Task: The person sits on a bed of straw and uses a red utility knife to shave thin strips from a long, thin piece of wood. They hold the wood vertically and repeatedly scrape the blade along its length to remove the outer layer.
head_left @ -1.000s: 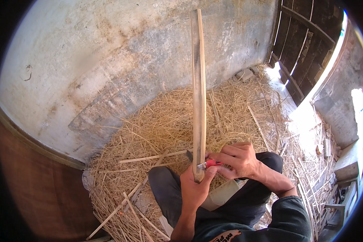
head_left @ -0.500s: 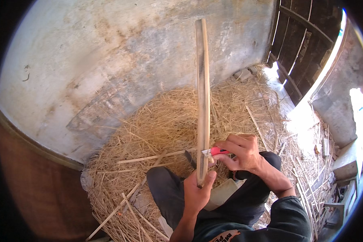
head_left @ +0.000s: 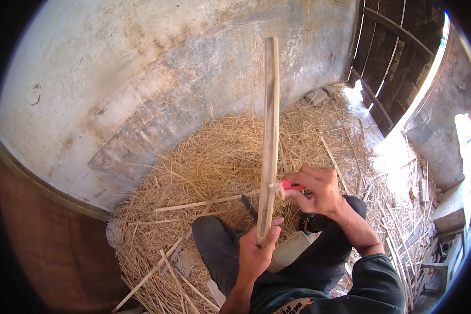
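My left hand (head_left: 256,255) is wrapped round the lower end of a long split bamboo strip (head_left: 270,120). The strip stands nearly upright in front of me, pale along its edges with a dark grey streak down its face. In my right hand (head_left: 319,191) is a small cutter knife (head_left: 289,186) with a pink-red handle. Its blade end is at the right edge of the strip, above my left hand; the tip is blurred, and I cannot tell whether it touches. A pale curl of shaving is beside the knife.
Straw-like shavings (head_left: 209,157) cover the floor, with several loose strips (head_left: 149,280) among them. A dark, flat blade-like piece (head_left: 249,208) lies by my left knee. Between my legs is a pale green-grey object (head_left: 290,252). A stained wall (head_left: 141,78) rises ahead.
The strip's top has shifted right and slightly down. My right hand and the knife have moved up a little along the strip. My left hand keeps its grip at the lower end.
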A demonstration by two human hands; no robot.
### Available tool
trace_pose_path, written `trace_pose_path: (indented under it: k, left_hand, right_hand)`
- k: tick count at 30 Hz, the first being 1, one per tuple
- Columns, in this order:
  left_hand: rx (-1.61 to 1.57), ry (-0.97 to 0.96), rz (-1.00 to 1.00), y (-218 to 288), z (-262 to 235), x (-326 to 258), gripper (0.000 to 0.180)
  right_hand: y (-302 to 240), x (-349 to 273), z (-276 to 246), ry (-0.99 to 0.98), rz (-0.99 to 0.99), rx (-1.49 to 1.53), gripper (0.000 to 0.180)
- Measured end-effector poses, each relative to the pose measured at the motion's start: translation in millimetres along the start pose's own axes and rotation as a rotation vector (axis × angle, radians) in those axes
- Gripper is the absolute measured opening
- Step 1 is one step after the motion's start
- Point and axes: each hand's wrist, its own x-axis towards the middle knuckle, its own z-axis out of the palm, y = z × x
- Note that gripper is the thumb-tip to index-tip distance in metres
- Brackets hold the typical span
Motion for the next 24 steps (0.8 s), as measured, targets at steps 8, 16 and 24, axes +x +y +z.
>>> trace_pose_path:
  k: [8,16,24]
  left_hand:
    - [0.018,-0.194,-0.090,-36.1,-1.5,-30.4,0.036]
    - [-0.108,-0.182,-0.136,-26.2,-25.0,-15.4,0.033]
    - [-0.367,-0.287,-0.189,-30.9,-34.2,6.9,0.027]
  right_hand:
    - [69.7,21.6,-32.4,0.302,0.489,-0.065,0.023]
    - [69.2,8.0,-17.7,-0.026,0.595,0.030,0.037]
    - [32.3,-3.4,11.9,-0.247,0.476,0.656,0.049]
